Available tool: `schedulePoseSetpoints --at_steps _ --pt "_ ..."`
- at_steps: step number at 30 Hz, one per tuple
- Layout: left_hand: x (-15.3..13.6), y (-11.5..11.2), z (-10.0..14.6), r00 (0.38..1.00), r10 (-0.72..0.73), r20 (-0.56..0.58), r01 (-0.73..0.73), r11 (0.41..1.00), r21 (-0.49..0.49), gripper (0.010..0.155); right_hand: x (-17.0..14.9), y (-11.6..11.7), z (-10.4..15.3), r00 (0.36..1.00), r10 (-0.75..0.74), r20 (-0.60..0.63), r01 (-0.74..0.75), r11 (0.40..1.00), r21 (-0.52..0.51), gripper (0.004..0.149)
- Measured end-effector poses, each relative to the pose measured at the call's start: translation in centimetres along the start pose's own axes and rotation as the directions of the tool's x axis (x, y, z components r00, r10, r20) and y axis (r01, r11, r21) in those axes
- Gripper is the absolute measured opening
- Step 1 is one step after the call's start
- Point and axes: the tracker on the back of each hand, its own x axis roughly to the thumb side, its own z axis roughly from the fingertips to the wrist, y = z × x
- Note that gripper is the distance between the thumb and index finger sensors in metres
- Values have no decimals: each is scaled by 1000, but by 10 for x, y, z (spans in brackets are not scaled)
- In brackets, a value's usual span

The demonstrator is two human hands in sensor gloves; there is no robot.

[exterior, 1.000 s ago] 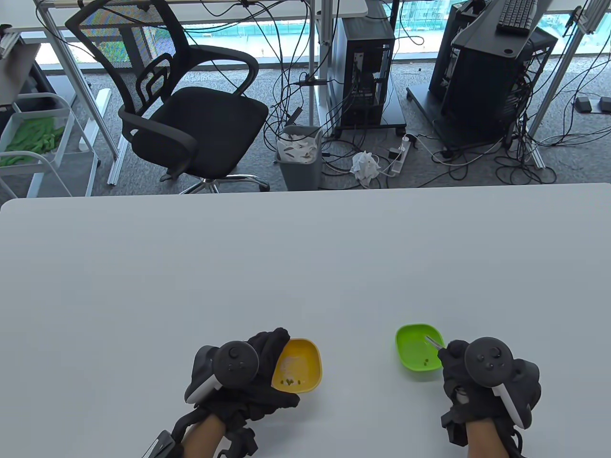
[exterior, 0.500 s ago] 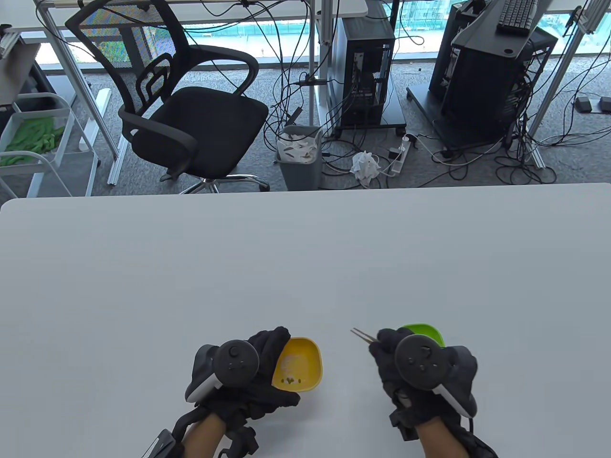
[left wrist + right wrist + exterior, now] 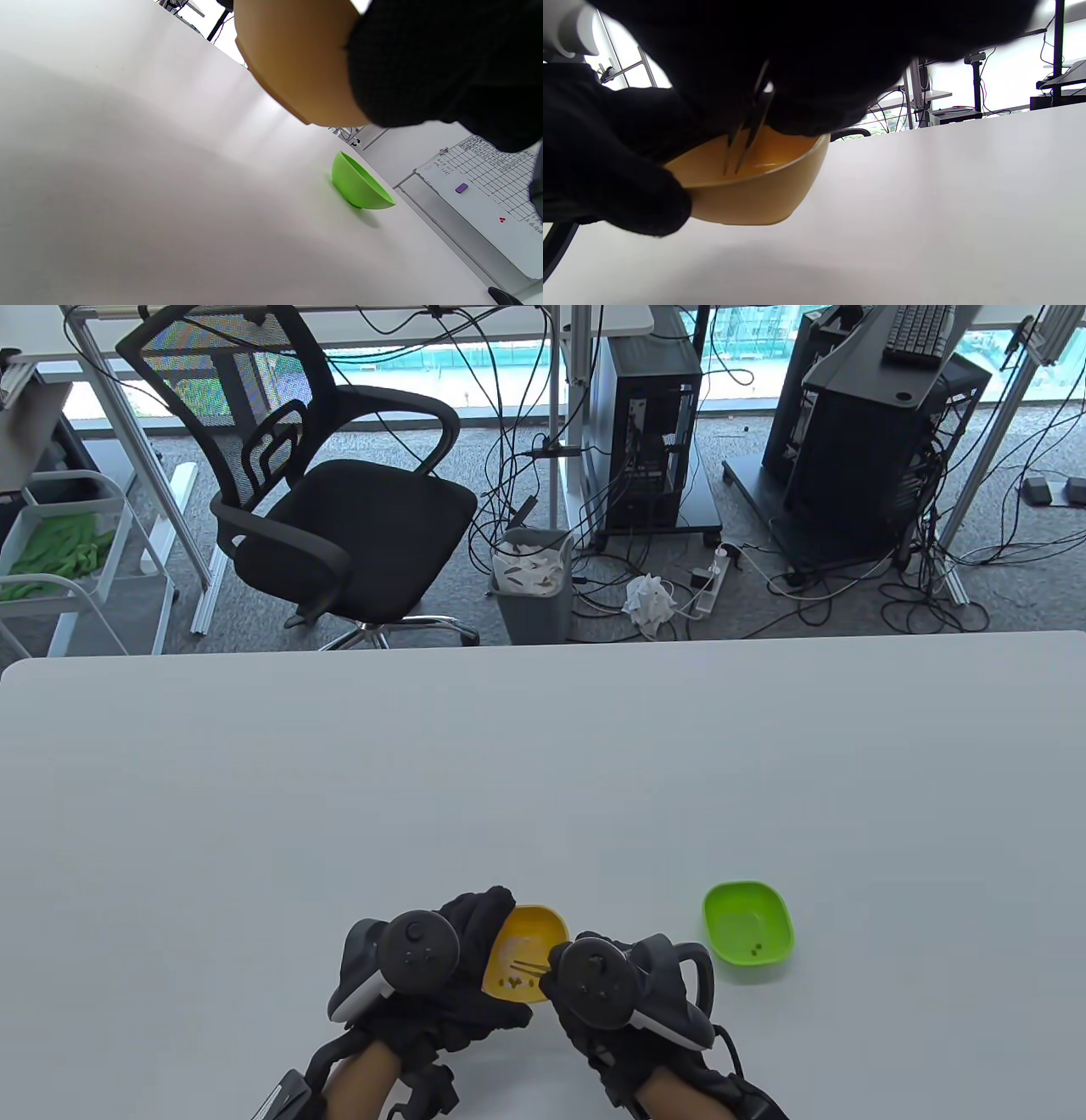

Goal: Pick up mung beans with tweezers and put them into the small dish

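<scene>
My left hand (image 3: 458, 950) grips the yellow dish (image 3: 530, 937) by its left rim and holds it tilted, its right side raised off the table; its underside shows in the left wrist view (image 3: 292, 63). Several mung beans (image 3: 515, 982) lie at its low near side. My right hand (image 3: 607, 984) holds metal tweezers (image 3: 528, 967), tips inside the yellow dish just above the beans; the two prongs (image 3: 744, 140) stand slightly apart over the dish (image 3: 746, 190). The green dish (image 3: 747, 931) sits on the table to the right with a few beans (image 3: 758, 948) in it, also seen in the left wrist view (image 3: 358, 186).
The white table (image 3: 543, 780) stretches far and wide beyond the dishes. An office chair (image 3: 322, 492), a waste bin (image 3: 533, 585), computer towers and cables are on the floor behind the table's far edge.
My right hand has moved left from the green dish across the table to the yellow dish, carrying the tweezers. The left hand and yellow dish have stayed put.
</scene>
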Motion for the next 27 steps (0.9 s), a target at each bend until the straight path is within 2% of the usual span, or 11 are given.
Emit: schedulePoseSetpoints --at_steps 16,27 --pt "1 0 0 1000 -6 4 6 1000 -1 119 12 14 -5 999 44 9 -44 996 76 37" --pt "1 -1 0 1000 -11 -1 11 1000 -8 119 13 15 -6 999 50 17 -51 997 55 36"
